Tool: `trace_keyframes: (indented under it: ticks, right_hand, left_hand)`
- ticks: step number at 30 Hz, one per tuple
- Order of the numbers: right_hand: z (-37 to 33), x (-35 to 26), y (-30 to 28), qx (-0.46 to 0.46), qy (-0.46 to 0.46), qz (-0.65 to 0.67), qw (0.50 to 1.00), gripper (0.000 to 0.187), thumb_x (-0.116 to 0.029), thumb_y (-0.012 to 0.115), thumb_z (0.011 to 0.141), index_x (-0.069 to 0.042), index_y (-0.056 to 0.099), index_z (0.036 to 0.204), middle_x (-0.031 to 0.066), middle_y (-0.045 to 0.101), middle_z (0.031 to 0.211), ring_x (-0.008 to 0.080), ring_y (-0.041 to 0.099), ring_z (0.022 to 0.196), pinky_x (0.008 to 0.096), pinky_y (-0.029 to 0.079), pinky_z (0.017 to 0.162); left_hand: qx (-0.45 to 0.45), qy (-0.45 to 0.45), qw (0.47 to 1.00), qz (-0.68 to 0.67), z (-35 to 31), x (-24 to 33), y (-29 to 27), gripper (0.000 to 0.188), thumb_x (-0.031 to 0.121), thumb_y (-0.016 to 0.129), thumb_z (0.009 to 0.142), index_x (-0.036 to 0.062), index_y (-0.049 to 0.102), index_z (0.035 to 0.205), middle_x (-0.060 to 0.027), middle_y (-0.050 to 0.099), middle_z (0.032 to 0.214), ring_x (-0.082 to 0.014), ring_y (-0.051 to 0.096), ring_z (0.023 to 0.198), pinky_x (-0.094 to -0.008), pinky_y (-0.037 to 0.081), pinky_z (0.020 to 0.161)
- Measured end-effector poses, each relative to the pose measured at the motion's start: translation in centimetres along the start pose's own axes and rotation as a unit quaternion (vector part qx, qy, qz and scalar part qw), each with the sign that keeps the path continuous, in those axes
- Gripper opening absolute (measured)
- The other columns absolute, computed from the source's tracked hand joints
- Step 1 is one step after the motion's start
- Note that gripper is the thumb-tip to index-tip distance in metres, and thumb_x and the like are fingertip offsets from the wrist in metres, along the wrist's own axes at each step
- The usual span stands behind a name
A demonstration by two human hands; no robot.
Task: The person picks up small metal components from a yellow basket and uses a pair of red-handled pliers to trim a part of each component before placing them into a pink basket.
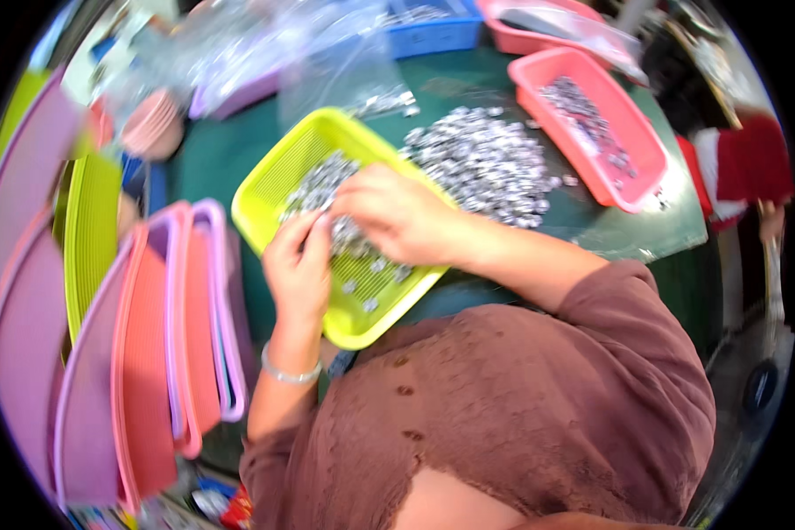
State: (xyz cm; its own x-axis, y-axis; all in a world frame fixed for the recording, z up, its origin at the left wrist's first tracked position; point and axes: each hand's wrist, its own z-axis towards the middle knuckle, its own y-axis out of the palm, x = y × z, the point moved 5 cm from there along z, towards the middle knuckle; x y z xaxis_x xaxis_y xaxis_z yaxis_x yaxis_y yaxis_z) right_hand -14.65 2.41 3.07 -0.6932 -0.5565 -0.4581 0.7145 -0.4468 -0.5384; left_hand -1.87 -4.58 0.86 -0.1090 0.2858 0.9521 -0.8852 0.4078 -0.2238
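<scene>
Between the 2 hands the fingers are bent and drawn in narrow, with the tips of the left hand (296, 269) nearly meeting those of the right hand (393, 212); the blur is such that I cannot tell whether a piece is pinched there. Small silvery pieces (322, 181) lie under and around those fingertips, heaped mostly toward the far side of the lime-green basket (384, 300), with a few scattered on its near end. That basket's long axis slants from far left to near right; the left hand reaches in over its near-left rim, the right over the opposite side. Just to the right, on the dark green table (623, 225), sits a bigger silvery pile (481, 163), plainly nearer the right hand. Past it stands a pink tray (645, 168) with more pieces inside. Clear plastic bags (327, 75) sprawl along the far side, and purple, pink and green baskets (141, 353) stand nested at the left.
</scene>
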Motion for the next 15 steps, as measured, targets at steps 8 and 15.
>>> trace_keyframes:
  ticks: [8, 15]
  right_hand:
    - [-0.2, -0.2, -0.9, 0.087, -0.017, 0.090, 0.992, 0.018, -0.001, 0.057, 0.067, -0.005, 0.052, 0.084, 0.0110, 0.050, 0.083, 0.0309, 0.050, 0.080, 0.0374, 0.042, 0.069]
    - [-1.6, -2.1, -4.4, 0.085, -0.009, 0.080, 0.993, 0.017, -0.002, 0.057, 0.067, -0.004, 0.055, 0.084, 0.0104, 0.052, 0.086, 0.0298, 0.051, 0.081, 0.0372, 0.043, 0.069]
  left_hand:
    - [-0.122, -0.177, 0.929, -0.301, 0.1, -0.4, 1.5, 0.013, 0.012, 0.051, 0.086, 0.0014, 0.054, 0.092, 0.0009, 0.046, 0.064, -0.0046, 0.037, 0.049, -0.0152, 0.028, 0.040]
    - [-0.228, -0.191, 0.895, -0.332, -0.6, 1.9, 3.9, 0.015, 0.016, 0.050, 0.086, 0.0034, 0.050, 0.094, 0.0002, 0.046, 0.072, -0.0034, 0.038, 0.051, -0.0133, 0.029, 0.037]
